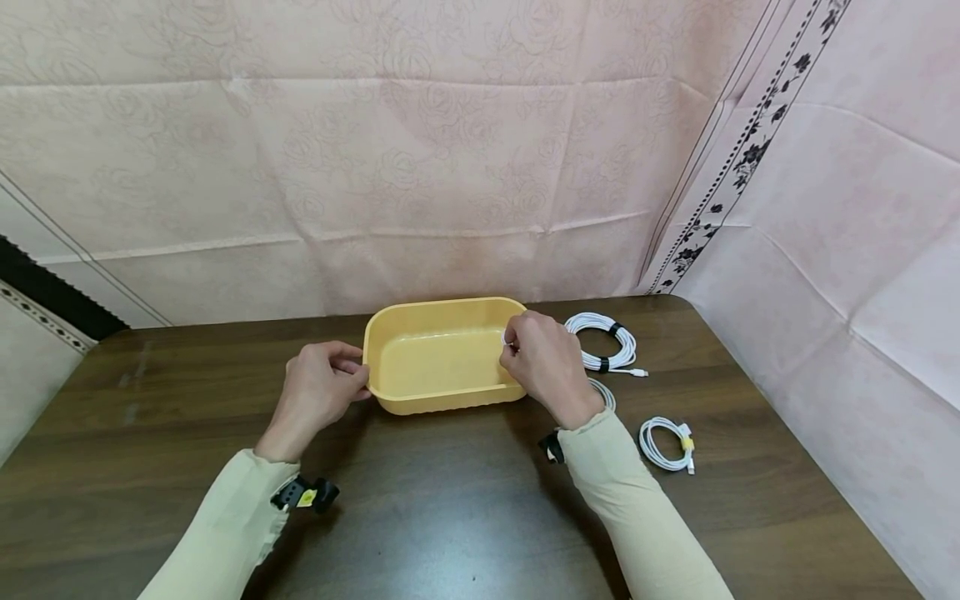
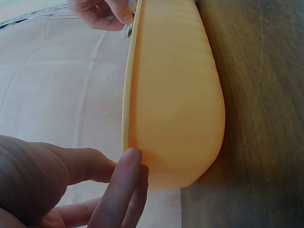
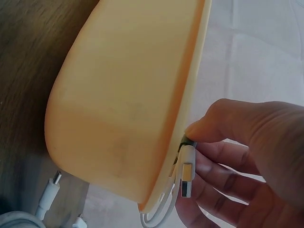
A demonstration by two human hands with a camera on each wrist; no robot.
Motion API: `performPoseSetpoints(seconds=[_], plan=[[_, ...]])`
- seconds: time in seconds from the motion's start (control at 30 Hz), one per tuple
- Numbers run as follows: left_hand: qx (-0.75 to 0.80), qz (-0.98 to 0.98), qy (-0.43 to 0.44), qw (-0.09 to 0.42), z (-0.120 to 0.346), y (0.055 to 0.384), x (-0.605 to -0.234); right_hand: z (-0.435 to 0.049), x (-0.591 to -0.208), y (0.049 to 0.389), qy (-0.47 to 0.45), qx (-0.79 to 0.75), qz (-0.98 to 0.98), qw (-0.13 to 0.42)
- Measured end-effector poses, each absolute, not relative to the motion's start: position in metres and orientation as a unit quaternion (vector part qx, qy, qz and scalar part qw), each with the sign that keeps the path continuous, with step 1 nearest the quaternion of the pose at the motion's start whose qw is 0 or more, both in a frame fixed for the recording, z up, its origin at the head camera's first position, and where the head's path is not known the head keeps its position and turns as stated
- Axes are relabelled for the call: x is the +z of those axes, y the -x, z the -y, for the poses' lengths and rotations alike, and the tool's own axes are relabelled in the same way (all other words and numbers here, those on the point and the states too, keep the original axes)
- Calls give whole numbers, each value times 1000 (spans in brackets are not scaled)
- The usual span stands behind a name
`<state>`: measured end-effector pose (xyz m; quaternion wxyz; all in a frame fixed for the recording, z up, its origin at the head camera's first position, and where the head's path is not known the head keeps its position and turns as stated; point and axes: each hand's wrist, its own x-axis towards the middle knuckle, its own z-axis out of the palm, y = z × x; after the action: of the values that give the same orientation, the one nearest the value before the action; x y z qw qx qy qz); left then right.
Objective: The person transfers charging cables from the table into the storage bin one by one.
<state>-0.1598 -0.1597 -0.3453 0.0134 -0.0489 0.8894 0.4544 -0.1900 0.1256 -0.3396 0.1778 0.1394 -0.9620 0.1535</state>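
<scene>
A yellow plastic basin (image 1: 442,406) stands near the table's back edge. At its left end my left hand (image 1: 322,383) pinches the rim, its fingertips against the outer wall in the left wrist view. Over the right end, my right hand (image 1: 551,358) pinches a white USB cable (image 3: 188,156) by a dark tie between thumb and fingers. The cable's plug and a loop hang down beside the basin's rim in the right wrist view. In the head view my right hand hides most of this cable.
Right of the basin lies a large white cable coil (image 1: 625,354) with black ties. A second coil (image 1: 604,395) is partly hidden by my right wrist. Nearer the front is a small white coil (image 1: 647,443) with a yellow tie. Patterned cloth (image 1: 450,183) hangs behind the table (image 1: 427,500).
</scene>
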Motion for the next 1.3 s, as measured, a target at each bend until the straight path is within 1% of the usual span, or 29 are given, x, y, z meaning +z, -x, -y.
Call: performPoseSetpoints(seconds=[0.27, 0.6, 1.3], plan=[[454, -890, 44, 4, 160, 159, -346, -124, -342, 190, -154, 149, 958, 191], [454, -890, 40, 7, 161, 160, -345, -122, -340, 190, -169, 151, 958, 176], [454, -890, 36, 2, 161, 159, -346, -117, -342, 188, -184, 135, 958, 172]])
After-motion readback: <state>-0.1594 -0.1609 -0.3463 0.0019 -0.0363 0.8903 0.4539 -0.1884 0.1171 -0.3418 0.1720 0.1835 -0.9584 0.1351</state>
